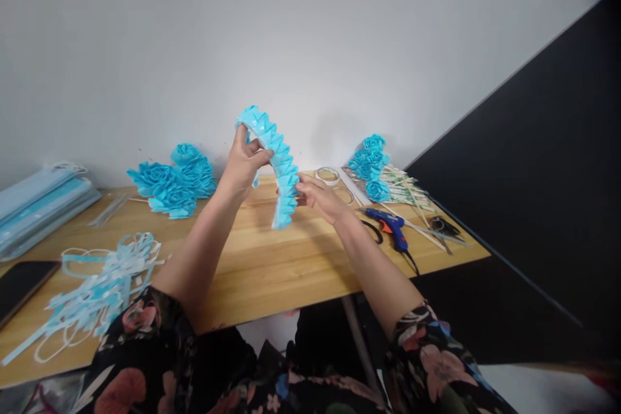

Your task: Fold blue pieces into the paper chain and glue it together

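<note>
A long strip of light-blue material folded into pointed pleats (275,142) curves in an arch above the middle of the table. My left hand (244,158) is closed on its upper part, with thumb and fingers pinching the inner edge. Lower down, my right hand (320,196) grips the strip's right side between thumb and fingers. The strip's bottom end hangs free, just over the wood. Some fingertips of both hands are hidden behind the strip.
Blue handmade flowers (174,178) lie at the back left, more flowers (371,165) at the back right near thin sticks (405,187). A blue glue gun (391,223), tape rolls (328,175), stacked face masks (46,204), cut scraps (104,284) and a phone (22,284) surround the table (272,272).
</note>
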A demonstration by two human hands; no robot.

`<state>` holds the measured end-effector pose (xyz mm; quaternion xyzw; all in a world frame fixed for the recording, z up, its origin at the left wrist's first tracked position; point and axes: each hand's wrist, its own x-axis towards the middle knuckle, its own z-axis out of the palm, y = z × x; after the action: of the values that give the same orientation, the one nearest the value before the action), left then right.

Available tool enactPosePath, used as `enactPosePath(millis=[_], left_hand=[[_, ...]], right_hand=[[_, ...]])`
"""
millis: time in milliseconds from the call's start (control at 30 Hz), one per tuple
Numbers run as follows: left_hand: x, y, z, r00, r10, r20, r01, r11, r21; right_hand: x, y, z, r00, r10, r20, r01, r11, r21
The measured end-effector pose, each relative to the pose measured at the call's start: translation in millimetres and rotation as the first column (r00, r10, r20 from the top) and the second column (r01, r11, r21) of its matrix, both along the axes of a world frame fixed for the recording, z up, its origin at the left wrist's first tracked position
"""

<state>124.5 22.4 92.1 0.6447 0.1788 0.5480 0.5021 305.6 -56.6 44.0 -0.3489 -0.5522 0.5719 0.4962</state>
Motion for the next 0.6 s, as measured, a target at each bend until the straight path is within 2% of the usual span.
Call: enactPosePath(millis=[167,267,333,467,533,600], left_hand=[[-4,14,-8.7,0.997,0.000,-0.074,0.003,0.999,0.042],[-18,34,-11.5,0.976,0.022,-0.215,-0.001,0.995,0.098],[-30,50,-8.2,0.936,0.072,-0.346,-0.023,0.989,0.143],[-47,72,-0.4,0.812,0.277,-0.513,-0.131,0.944,0.303],[-50,74,-7.6,0.754,0.323,-0.572,-0.139,0.929,0.342],[-52,69,-26.2,0.693,0.310,-0.651,-0.114,0.939,0.326]], right_hand=[[-3,-6,3.0,0.999,-0.031,0.042,0.033,0.998,-0.044],[-6,-1,2.9,0.998,-0.049,0.044,0.052,0.996,-0.076],[-9,5,2.3,0.999,-0.040,0.013,0.041,0.992,-0.122],[-12,14,1.4,0.998,-0.028,-0.065,0.014,0.979,-0.201],[-9,13,-2.0,0.997,-0.037,-0.068,0.021,0.974,-0.226],[-5,6,-10.5,0.998,-0.047,-0.037,0.036,0.964,-0.264]])
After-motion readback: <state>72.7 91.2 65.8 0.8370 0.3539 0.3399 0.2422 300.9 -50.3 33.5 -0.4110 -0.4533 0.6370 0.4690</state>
